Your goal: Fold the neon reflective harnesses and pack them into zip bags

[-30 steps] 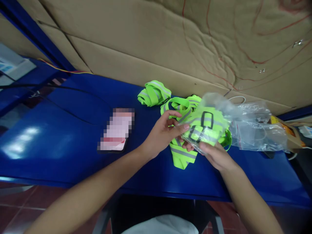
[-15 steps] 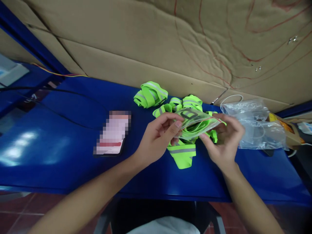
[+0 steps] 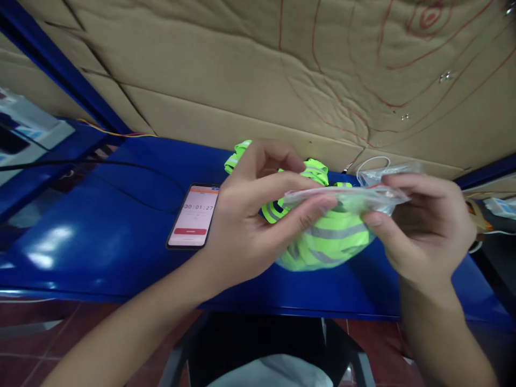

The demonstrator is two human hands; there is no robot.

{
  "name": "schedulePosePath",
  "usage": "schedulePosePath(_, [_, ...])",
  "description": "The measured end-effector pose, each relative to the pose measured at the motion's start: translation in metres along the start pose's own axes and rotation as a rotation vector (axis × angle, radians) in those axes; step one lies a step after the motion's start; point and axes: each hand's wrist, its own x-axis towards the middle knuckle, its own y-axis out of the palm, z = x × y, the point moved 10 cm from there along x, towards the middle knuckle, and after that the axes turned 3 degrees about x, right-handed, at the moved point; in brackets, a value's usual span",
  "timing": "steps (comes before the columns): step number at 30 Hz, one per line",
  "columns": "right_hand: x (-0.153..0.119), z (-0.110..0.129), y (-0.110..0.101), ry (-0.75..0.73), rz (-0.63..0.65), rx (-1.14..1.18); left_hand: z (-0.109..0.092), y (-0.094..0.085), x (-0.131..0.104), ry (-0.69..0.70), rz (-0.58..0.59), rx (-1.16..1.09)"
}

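Observation:
Both hands hold a clear zip bag (image 3: 322, 258) by its top edge, raised above the blue table. Inside it shows a folded neon green strap (image 3: 338, 231) with grey reflective stripes. My left hand (image 3: 258, 215) pinches the left part of the bag's top between thumb and fingers. At the right corner, my right hand (image 3: 427, 226) grips the same edge, which has a thin red line. Behind the hands lie more green reflective straps (image 3: 315, 171), partly hidden by the left hand and the bag.
A phone (image 3: 193, 217) showing a timer lies on the blue table (image 3: 133, 236), left of my left hand. Clear plastic bags (image 3: 387, 173) and a white cable (image 3: 373, 158) sit behind the right hand. Cardboard (image 3: 226, 80) stands along the back. Black cables (image 3: 100, 161) cross the left side.
The bag has come closer and turned, its top edge now lying level and its green contents hanging below. Both hands have come nearer the camera, gripping along the top edge.

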Motion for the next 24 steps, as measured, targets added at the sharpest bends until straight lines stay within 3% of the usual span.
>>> schedulePosePath(5, [-0.032, -0.024, 0.025, 0.296, 0.176, 0.203, 0.076, 0.044, -0.025, -0.41, 0.24, -0.445])
schedulePosePath(9, [-0.059, -0.055, 0.033, 0.456, 0.16, 0.271, 0.116, 0.066, -0.052, -0.484, 0.38, -0.517])
schedulePosePath(12, [-0.067, -0.073, 0.036, 0.51, 0.173, 0.295, 0.132, 0.065, -0.058, -0.513, 0.344, -0.445])
schedulePosePath(18, [-0.067, -0.107, 0.064, 0.63, 0.395, 0.478, 0.142, 0.065, -0.043, -0.564, 0.359, -0.345])
schedulePosePath(24, [-0.075, -0.147, 0.061, 0.723, 0.261, 0.461, 0.162, 0.049, -0.036, -0.602, 0.288, -0.218])
